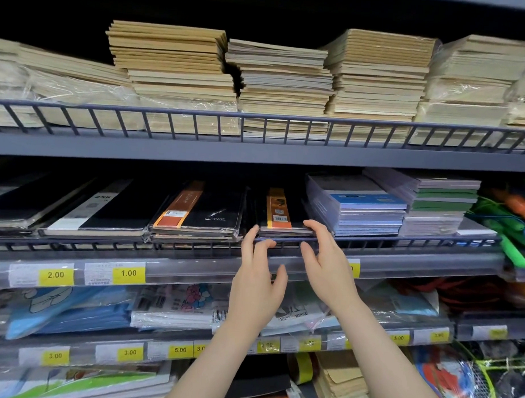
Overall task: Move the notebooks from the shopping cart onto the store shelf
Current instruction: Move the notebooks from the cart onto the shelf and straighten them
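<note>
— Watching both hands at the shelf rail: where's the notebook?
— I see it lying flat just beyond my fingertips. My left hand and right hand are loose, fingers relaxed, grasping nothing.

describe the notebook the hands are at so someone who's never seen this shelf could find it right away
Find the middle shelf with the low wire rail, under the shelf of tan paper stacks. Left of the blue-and-white pad stack lies a narrow black notebook, both hands at its front edge. Its orange band runs front to back, unlike the wider black notebook beside it.
</note>
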The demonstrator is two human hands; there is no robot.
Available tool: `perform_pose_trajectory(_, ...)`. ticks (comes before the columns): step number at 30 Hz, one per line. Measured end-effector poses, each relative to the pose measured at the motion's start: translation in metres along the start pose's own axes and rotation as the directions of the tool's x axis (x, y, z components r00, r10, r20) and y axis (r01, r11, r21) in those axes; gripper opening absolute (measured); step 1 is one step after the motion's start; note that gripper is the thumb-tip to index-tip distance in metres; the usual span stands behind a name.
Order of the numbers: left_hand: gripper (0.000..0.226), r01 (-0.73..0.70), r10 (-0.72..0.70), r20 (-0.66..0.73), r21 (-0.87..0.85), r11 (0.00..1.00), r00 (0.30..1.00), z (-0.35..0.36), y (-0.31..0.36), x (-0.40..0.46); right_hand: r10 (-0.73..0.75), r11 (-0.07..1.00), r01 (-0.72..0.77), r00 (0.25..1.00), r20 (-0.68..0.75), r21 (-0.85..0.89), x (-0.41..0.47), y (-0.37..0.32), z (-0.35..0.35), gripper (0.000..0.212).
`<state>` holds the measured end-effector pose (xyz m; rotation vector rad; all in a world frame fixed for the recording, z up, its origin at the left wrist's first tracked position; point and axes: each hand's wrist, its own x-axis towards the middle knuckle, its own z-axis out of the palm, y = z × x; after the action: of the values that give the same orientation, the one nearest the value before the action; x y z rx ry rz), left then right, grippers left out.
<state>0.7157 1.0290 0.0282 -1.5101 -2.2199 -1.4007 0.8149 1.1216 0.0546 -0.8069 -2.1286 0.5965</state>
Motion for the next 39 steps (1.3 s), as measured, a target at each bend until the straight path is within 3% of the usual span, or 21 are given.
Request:
perform_pose_trajectory(4, 0.039, -0.028, 0.028, -0.013, 0.018, 0.999, 1.0, 0.003, -0.003, -0.003, -0.001, 1.0, 0.001, 1.0, 0.001, 0.001, 0.002, 0.0, 0.002, 0.04)
perform_pose_trajectory(9, 0.025, -0.138, 0.142, -0.061, 0.06, 0.989, 0.988, -0.017, -0.001, -0.026, -0.012, 0.999, 0.008, 0.996, -0.087, -0.052, -0.014, -0.009, 0.002, 0.047)
perform_pose_trajectory(13, 0.018, -0.216, 0.234, -0.311, 0.091, 0.972, 0.921, -0.076, -0.022, -0.042, -0.188, 0.981, 0.179, 0.972, -0.137, -0.075, -0.034, -0.035, 0.014, 0.039)
perform_pose_trajectory(16, 0.027, -0.057, 0.101, -0.495, 0.103, 0.993, 0.863, -0.123, -0.045, -0.028, -0.202, 0.979, 0.205, 0.972, -0.124, 0.01, -0.032, -0.059, 0.033, 0.034)
perform_pose_trajectory(19, 0.051, 0.186, -0.11, -0.419, 0.143, 0.972, 0.901, -0.143, -0.064, -0.011, -0.196, 0.978, 0.203, 0.97, -0.145, 0.039, -0.024, -0.078, 0.049, 0.034)
perform_pose_trajectory(21, 0.051, 0.24, -0.162, -0.375, 0.171, 0.956, 0.913, -0.144, -0.072, -0.004, -0.183, 0.982, 0.188, 0.97, -0.16, 0.011, -0.019, -0.083, 0.057, 0.035)
perform_pose_trajectory(27, 0.034, 0.213, -0.142, -0.399, 0.14, 0.967, 0.906, -0.142, -0.072, 0.008, -0.188, 0.982, 0.178, 0.958, -0.215, -0.069, -0.002, -0.084, 0.07, 0.031)
perform_pose_trajectory(35, 0.034, 0.205, -0.144, -0.408, 0.109, 0.973, 0.902, -0.136, -0.068, 0.018, -0.188, 0.98, 0.171, 0.962, -0.2, -0.103, 0.003, -0.083, 0.068, 0.034)
perform_pose_trajectory(39, 0.027, 0.205, -0.108, -0.436, 0.182, 0.962, 0.893, -0.137, -0.068, 0.021, -0.247, 0.967, 0.223, 0.936, -0.249, -0.122, 0.004, -0.08, 0.07, 0.028)
